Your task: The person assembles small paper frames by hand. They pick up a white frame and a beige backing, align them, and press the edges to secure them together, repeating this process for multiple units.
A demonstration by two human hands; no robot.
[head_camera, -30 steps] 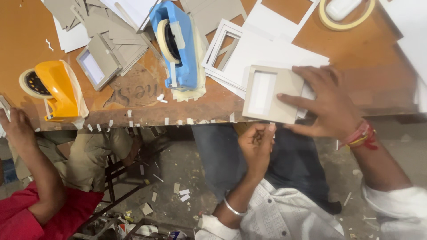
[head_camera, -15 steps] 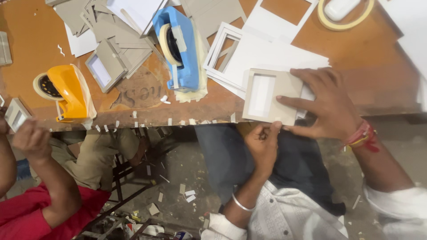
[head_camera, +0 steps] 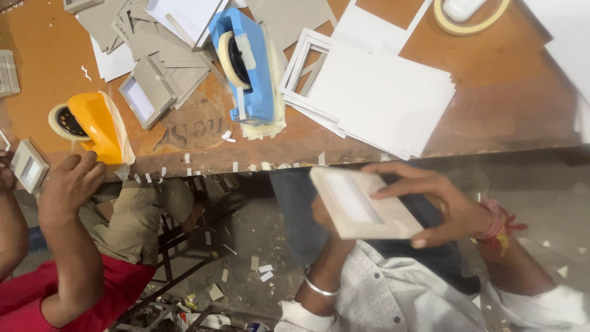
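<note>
The table (head_camera: 510,104) fills the upper half of the view, its near edge dotted with short tape strips (head_camera: 236,166). On it lies a stack of white sheets (head_camera: 387,98), with white frames (head_camera: 307,58) tucked under its left side. Grey card pieces (head_camera: 153,43) are heaped at the upper left. A blue tape dispenser (head_camera: 246,64) stands between the heap and the sheets, and a yellow dispenser (head_camera: 98,126) sits near the left edge.

Below the table edge, over the person's lap, a pale frame (head_camera: 362,206) with a white window is held tilted, off the table. The right hand (head_camera: 442,206) spreads its fingers over the frame's top and right side, thumb under the lower corner. The left hand (head_camera: 322,215) is mostly hidden behind the frame, supporting it from beneath; its grip cannot be made out. Both hands are close together on the frame.

At the left, a co-worker's hand (head_camera: 70,184) touches the yellow dispenser's base, beside a small frame (head_camera: 27,166).
</note>
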